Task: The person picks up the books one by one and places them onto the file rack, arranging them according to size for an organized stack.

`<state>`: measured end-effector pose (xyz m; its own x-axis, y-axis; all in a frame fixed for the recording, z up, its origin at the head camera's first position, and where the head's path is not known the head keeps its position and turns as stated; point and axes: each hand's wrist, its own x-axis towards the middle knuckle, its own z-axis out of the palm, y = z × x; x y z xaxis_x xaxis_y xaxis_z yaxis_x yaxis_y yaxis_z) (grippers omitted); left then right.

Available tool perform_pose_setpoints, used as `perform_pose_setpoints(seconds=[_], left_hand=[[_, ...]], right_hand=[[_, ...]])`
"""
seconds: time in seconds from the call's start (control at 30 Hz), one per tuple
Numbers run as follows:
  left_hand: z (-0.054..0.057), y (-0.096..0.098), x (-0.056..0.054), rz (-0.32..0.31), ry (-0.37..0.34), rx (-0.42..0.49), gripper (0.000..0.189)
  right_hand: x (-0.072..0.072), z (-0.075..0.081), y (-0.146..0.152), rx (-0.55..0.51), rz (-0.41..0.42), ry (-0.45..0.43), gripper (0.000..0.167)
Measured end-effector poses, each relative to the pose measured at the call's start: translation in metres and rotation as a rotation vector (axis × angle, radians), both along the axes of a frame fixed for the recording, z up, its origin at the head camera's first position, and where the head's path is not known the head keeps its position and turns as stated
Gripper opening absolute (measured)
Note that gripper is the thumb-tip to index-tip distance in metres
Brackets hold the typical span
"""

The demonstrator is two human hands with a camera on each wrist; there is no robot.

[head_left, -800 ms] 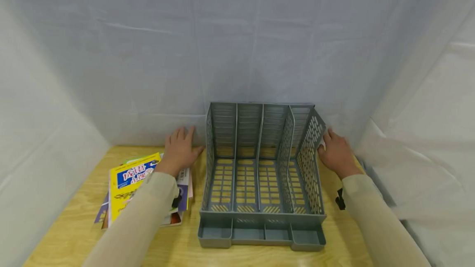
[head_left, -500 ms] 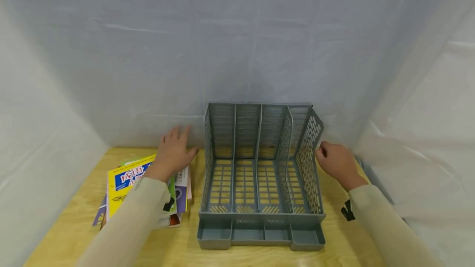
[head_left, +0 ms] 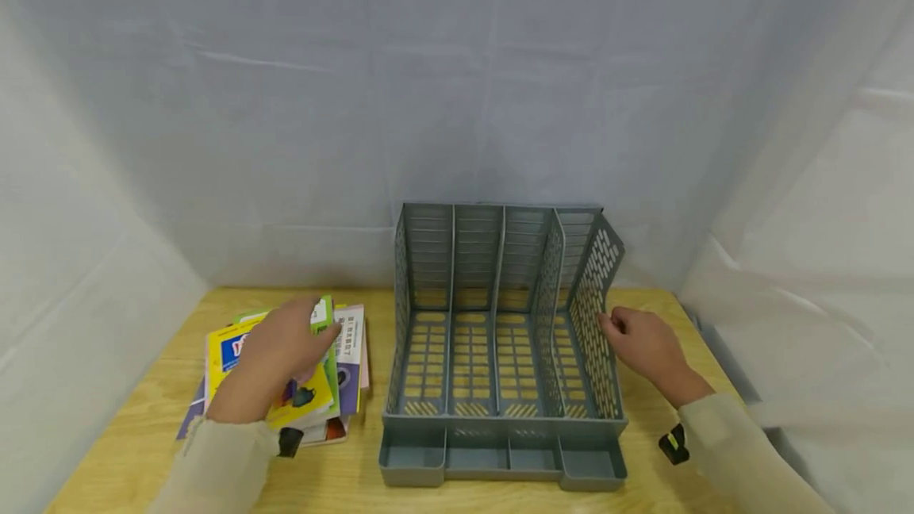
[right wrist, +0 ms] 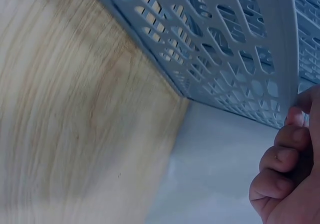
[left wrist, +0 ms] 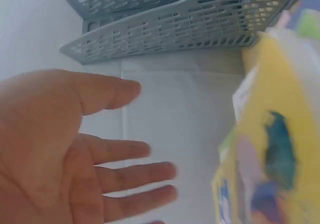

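Note:
A grey plastic file rack [head_left: 474, 419] with upright perforated dividers and a front row of small trays stands on the wooden table. Over a pile of books and booklets [head_left: 350, 339] hangs my left hand [head_left: 282, 351]. In the left wrist view its thumb and fingers [left wrist: 135, 150] are extended and spread, apart from the yellow booklet [left wrist: 270, 134]. My right hand [head_left: 646, 343] is beside the rack's right side panel [right wrist: 235, 39], fingers curled in. Its thumb and index finger are close to the panel's edge; whether they touch it is unclear.
A white sheet [head_left: 428, 86] hangs behind the table [head_left: 343, 474], with more white sheeting at both sides. The rack is close to the back sheet. The book pile lies left of it.
My left hand has left the rack's left side and come back over the books. My right hand has curled its fingers and moved nearer along the rack's side. The rack stays in place.

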<state>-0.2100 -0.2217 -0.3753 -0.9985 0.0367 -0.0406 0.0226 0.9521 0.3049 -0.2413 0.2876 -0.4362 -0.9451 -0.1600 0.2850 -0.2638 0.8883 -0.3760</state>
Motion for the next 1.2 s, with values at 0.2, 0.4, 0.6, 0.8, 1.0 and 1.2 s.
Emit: perform_pose_setpoints(seconds=[0.2,0.4,0.6,0.8,1.0,1.2], left_hand=[[-0.012,-0.013,0.016,0.084,-0.129,-0.002,0.081],[-0.018,-0.026,0.024,0.233,-0.185,0.006,0.084],[-0.02,-0.029,0.027,0.254,-0.257,0.041,0.074],[-0.023,-0.032,0.025,0.211,-0.248,0.014,0.073],[-0.03,-0.028,0.015,0.232,-0.237,-0.037,0.113],[-0.034,-0.021,0.009,0.292,-0.272,-0.071,0.129]], right_hand=[[-0.002,-0.008,0.003,-0.056,-0.041,-0.054,0.047],[-0.008,-0.014,0.0,-0.125,-0.038,-0.108,0.047],[-0.01,-0.018,-0.001,-0.153,-0.055,-0.113,0.047],[-0.009,-0.018,-0.002,-0.144,-0.068,-0.129,0.046],[-0.008,-0.015,-0.003,-0.157,-0.073,-0.132,0.045],[-0.007,-0.016,-0.002,-0.154,-0.077,-0.139,0.045]])
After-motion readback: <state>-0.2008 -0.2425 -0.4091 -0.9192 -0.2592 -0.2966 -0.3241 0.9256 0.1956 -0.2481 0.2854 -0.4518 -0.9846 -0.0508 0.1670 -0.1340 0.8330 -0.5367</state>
